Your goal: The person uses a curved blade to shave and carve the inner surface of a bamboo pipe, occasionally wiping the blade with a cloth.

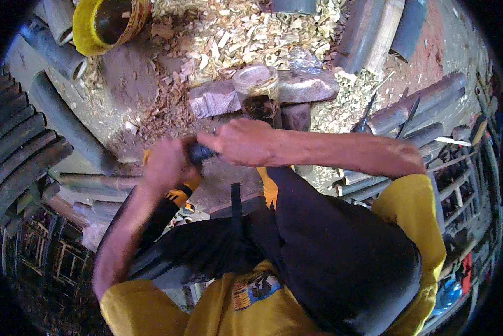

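Note:
My left hand (170,159), slightly blurred, is closed around a short dark, rounded object (200,153) in front of my left knee. My right hand (245,143) is closed at the other end of that object, its thumb side towards my left hand. Most of the object is covered by my fingers, so its kind cannot be made out. Just beyond my right hand, a clear plastic tub (256,84) with dark contents stands against a rough wooden block (215,99). My legs in black trousers with orange trim lie beneath my arms.
Pale wood shavings (229,39) cover the ground ahead. A yellow bucket (89,31) with dark liquid stands far left. Curved dark bamboo pieces (16,151) are stacked at the left, with more bamboo lengths (369,33) at the far right. Dark pointed blades (411,116) stand among bamboo on the right.

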Tool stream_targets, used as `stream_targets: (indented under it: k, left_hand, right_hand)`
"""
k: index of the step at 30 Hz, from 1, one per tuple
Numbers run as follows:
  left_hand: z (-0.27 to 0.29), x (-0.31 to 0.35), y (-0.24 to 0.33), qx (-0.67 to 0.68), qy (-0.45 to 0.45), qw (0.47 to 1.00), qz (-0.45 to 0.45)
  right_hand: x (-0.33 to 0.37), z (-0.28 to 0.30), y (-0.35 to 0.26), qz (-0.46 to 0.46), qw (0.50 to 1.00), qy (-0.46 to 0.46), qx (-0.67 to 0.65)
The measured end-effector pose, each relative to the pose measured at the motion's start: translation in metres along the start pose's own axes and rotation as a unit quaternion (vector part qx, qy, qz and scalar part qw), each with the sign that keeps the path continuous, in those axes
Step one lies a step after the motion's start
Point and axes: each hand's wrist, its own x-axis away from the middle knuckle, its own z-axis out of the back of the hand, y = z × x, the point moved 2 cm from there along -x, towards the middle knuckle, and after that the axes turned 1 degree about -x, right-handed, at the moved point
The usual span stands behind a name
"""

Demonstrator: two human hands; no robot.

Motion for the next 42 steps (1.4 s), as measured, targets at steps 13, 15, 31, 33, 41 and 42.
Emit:
stream_targets:
  k: [13, 15, 31, 33, 41, 42]
  left_hand:
    - [-0.164, 0.019, 0.074, 0.41, 0.3, 0.848, 0.151]
    - [-0.14, 0.017, 0.044, 0.38, 0.266, 0.868, 0.179]
    - [0.138, -0.06, 0.121, -0.407, 0.129, 0.87, -0.246]
    - [0.132, -0.04, 0.115, -0.406, 0.091, 0.892, -0.178]
    - [-0.033, 0.064, 0.034, 0.476, 0.101, 0.858, 0.163]
    - [-0.038, 0.06, 0.047, 0.498, 0.167, 0.847, 0.08]
  right_hand:
    - [0.021, -0.014, -0.014, 0.165, 0.933, -0.227, 0.224]
    - [0.0, 0.005, -0.019, 0.133, 0.934, -0.208, 0.259]
    - [0.024, 0.041, -0.005, -0.08, 0.859, 0.475, -0.174]
    - [0.028, 0.043, -0.009, -0.066, 0.864, 0.475, -0.156]
    - [0.1, 0.036, -0.056, 0.016, 0.887, 0.462, 0.02]
    - [0.094, 0.02, -0.047, 0.008, 0.87, 0.465, -0.166]
